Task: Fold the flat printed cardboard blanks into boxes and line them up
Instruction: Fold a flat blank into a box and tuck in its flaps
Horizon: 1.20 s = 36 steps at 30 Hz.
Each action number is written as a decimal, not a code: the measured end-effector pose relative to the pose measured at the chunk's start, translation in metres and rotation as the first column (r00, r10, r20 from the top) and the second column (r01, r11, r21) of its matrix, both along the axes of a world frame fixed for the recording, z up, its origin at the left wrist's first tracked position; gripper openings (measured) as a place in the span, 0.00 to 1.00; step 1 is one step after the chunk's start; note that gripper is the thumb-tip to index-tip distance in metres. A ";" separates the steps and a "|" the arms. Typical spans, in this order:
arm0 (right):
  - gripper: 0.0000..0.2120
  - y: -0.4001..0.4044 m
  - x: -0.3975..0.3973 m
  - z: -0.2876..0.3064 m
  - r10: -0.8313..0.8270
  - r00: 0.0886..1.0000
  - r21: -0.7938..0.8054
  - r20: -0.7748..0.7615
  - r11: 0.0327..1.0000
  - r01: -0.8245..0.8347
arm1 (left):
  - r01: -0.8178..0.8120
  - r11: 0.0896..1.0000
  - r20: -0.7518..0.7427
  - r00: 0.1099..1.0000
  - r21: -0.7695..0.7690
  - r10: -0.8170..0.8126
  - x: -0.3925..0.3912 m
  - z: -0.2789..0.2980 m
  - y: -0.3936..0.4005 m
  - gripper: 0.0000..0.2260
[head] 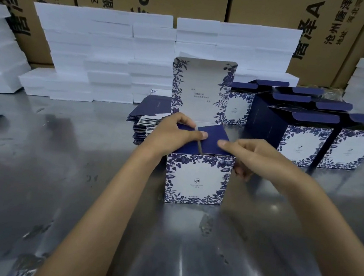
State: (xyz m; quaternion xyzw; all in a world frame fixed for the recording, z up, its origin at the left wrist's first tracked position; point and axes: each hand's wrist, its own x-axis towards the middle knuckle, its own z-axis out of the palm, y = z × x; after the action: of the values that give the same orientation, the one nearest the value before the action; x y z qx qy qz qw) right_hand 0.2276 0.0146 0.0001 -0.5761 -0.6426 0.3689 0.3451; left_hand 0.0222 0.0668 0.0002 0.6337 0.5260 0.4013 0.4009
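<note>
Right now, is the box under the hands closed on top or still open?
Still open: the box has its tall printed lid flap standing upright, while both navy side flaps are pressed inward.

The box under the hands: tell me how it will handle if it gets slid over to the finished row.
The box is thin printed card with nothing seen going in, so probably light and easy to shove. The steel table looks smooth, so it should slide rather than catch. Its tall lid flap stands open, so it may wobble or tip backward.
</note>
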 end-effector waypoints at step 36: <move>0.23 0.055 -0.004 0.003 -0.055 0.998 -0.011 0.006 0.998 0.055 | 0.067 0.998 -0.219 0.973 -0.015 -0.069 -0.007 0.006 -0.007 0.21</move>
State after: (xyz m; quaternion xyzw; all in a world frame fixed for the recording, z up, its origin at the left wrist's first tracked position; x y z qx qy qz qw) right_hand 0.2236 0.0697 0.0032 -0.5965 -0.6254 0.3615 0.3499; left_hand 0.0151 0.0599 0.0059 0.6903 0.5465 0.3131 0.3561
